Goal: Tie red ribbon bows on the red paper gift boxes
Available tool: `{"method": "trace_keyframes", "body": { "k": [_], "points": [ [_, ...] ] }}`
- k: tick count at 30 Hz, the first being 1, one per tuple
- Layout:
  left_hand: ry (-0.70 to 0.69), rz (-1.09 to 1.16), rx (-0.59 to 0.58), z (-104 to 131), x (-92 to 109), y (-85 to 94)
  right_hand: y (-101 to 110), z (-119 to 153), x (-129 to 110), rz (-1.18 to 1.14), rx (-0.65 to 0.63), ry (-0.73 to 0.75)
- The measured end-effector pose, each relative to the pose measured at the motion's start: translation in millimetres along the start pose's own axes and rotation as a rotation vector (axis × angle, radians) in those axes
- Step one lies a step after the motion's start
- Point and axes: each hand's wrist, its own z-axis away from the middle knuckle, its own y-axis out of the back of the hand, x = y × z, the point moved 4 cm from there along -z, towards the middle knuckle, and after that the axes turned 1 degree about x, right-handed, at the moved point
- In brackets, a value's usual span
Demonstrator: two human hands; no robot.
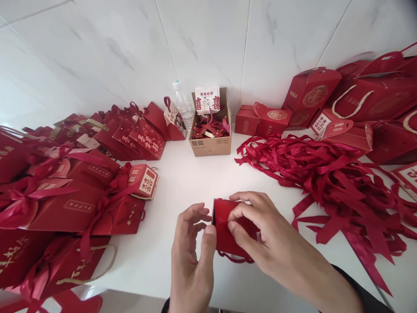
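Observation:
A small red paper gift box (224, 217) with a dark red twisted cord handle (236, 257) along its near side is held over the white table in front of me. My right hand (260, 230) reaches over the box from the right, thumb and index finger close together against its red face, the other fingers at its far edge. At the box's left edge is my left hand (197, 248), thumb and curled fingers apart, the thumb tip touching or almost touching the edge. The inside of the box is mostly hidden.
Finished red gift boxes (81, 191) with ribbon bows crowd the left. A cardboard box (210, 148) of ribbon pieces and a clear bottle (184, 104) stand by the tiled wall. Loose red ribbons (325, 174) pile on the right, before more red boxes (311, 91).

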Motion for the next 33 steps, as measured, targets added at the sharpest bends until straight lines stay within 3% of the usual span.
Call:
{"method": "trace_keyframes", "body": {
  "k": [3, 8, 11, 19, 26, 29, 33],
  "points": [
    [0.037, 0.038, 0.013, 0.1, -3.6, 4.7, -3.9, -3.4, -6.1, -0.006, -0.052, 0.036],
    [-0.024, 0.009, -0.079, -1.7, -7.9, 9.9, -4.9, -5.3, -6.7, -0.008, -0.081, 0.006],
    [-0.028, 0.003, -0.066, -0.2, -5.4, 9.0, -5.6, -6.7, -6.4, 0.01, -0.085, 0.011],
    [0.008, 0.094, -0.046, 4.6, 2.1, -0.1, -5.0, -10.7, -10.5, 0.006, -0.048, 0.032],
    [0.08, 0.104, -0.144, -9.7, -1.2, -0.6, -5.4, -4.4, -6.3, 0.006, -0.003, 0.059],
    [0.042, 0.054, -0.109, -15.9, -1.9, 8.7, -5.9, 6.3, 2.8, 0.061, 0.096, 0.089],
    [0.032, 0.059, 0.029, -26.8, -7.7, 37.3, -5.5, 20.8, 20.6, 0.067, 0.225, 0.026]
  ]
}}
